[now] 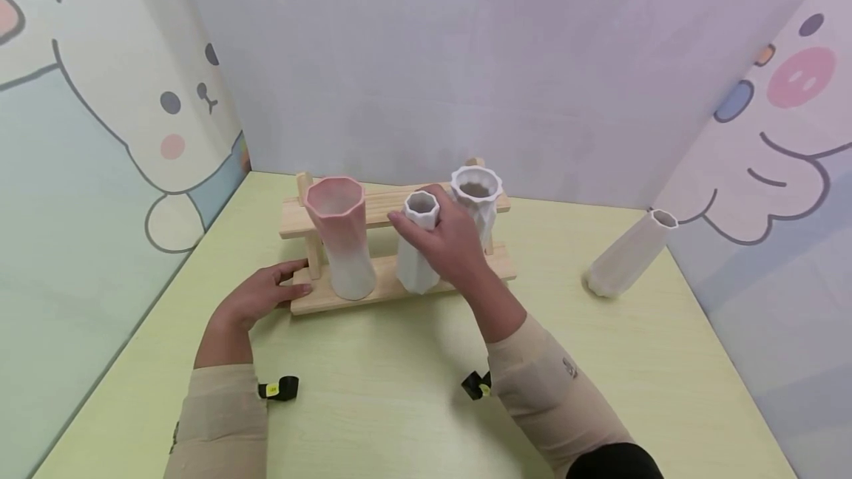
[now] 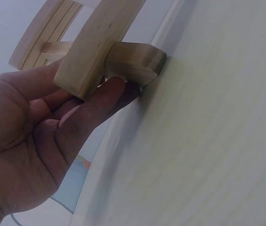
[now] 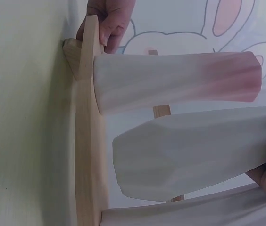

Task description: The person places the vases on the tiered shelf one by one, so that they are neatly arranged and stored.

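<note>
A two-tier wooden rack stands at the back of the table. My left hand grips the left end of its lower board, thumb and fingers around the wood in the left wrist view. My right hand holds a narrow white faceted vase near its top, between thumb and fingers. In the right wrist view this vase tilts slightly, its base apart from the lower board. To its left a pink-and-white vase stands on that board. A fluted white vase stands to its right, partly hidden by my right hand.
Off to the right, another white vase rests on the table, leaning in the head view. A grey-white wall panel rises close behind the rack. Side panels with cartoon animals border the table.
</note>
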{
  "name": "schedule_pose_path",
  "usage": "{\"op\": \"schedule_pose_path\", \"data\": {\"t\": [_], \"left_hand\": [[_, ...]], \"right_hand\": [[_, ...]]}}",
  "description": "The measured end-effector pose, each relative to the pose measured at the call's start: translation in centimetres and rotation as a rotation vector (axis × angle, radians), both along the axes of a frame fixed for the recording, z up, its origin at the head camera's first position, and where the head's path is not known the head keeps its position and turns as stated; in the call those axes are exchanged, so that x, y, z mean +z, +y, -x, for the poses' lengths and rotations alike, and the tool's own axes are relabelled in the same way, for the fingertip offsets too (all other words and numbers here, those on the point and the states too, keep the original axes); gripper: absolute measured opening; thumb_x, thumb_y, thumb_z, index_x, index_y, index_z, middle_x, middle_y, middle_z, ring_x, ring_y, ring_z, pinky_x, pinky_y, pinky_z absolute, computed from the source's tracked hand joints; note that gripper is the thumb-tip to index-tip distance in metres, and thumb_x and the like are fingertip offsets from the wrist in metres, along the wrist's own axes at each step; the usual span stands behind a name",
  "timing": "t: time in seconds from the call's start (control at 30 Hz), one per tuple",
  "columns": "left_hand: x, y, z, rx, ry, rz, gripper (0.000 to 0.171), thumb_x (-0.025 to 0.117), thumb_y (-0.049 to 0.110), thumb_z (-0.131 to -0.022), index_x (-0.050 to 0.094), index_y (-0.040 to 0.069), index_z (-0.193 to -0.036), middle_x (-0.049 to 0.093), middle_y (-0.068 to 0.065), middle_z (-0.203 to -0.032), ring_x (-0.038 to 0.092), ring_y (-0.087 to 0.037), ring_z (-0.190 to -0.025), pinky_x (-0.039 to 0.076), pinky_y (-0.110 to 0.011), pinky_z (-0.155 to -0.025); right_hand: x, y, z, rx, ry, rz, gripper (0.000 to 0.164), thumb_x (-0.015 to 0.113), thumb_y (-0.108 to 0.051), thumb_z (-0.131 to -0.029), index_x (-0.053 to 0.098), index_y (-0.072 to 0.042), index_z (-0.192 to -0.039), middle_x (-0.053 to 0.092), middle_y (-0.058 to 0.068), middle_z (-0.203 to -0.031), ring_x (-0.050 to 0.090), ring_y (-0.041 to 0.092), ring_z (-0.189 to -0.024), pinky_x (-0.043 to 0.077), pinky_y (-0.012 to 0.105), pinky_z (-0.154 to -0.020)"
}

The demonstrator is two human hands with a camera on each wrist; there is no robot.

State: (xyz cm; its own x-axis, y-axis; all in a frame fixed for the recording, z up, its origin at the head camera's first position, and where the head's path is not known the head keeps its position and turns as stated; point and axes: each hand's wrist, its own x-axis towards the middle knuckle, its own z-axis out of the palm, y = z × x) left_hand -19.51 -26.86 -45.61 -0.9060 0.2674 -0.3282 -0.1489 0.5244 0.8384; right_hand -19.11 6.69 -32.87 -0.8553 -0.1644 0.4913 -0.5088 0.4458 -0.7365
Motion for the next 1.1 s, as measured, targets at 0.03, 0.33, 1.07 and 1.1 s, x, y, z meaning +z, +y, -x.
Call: {"op": "schedule_pose_path", "data": {"t": [0.03, 0.33, 1.07, 1.1], "left_hand": [[0.0, 0.0, 0.0, 0.0, 0.0, 0.001, 0.08, 0.069, 0.048, -0.089, 0.033, 0.017, -0.154, 0.022, -0.02, -0.161, 0.022, -0.044, -0.146, 0.031, -0.06, -0.112], [0.1, 0.1, -0.1, 0.001, 0.002, 0.006, 0.082, 0.069, 0.049, -0.088, 0.033, 0.016, -0.154, 0.022, -0.02, -0.161, 0.023, -0.044, -0.145, 0.029, -0.061, -0.112], [-0.2, -0.1, 0.0, 0.006, 0.028, 0.046, 0.082, 0.067, 0.054, -0.087, 0.035, 0.016, -0.153, 0.024, -0.019, -0.16, 0.019, -0.045, -0.146, 0.027, -0.064, -0.112], [-0.2, -0.1, 0.0, 0.006, 0.027, 0.046, 0.083, 0.067, 0.054, -0.087, 0.035, 0.017, -0.153, 0.024, -0.019, -0.16, 0.019, -0.045, -0.146, 0.027, -0.064, -0.112]], "right_hand": [[0.1, -0.1, 0.0, -0.005, -0.001, -0.004, 0.034, 0.073, -0.043, -0.086, 0.061, -0.015, -0.101, 0.066, -0.002, -0.084, 0.062, 0.013, -0.078, 0.052, 0.035, -0.069], [1.3, -0.6, 0.3, -0.018, 0.028, -0.011, 0.036, 0.073, -0.041, -0.085, 0.061, -0.013, -0.105, 0.068, -0.001, -0.086, 0.063, 0.014, -0.078, 0.052, 0.034, -0.069], [3.9, -1.5, 1.9, 0.011, 0.018, -0.007, 0.04, 0.071, -0.043, -0.087, 0.06, -0.011, -0.11, 0.066, 0.001, -0.083, 0.06, 0.013, -0.073, 0.051, 0.031, -0.065], [4.0, -1.5, 1.9, 0.011, 0.013, -0.007, 0.04, 0.07, -0.043, -0.087, 0.06, -0.012, -0.11, 0.066, 0.0, -0.083, 0.059, 0.013, -0.073, 0.051, 0.031, -0.065]]}}
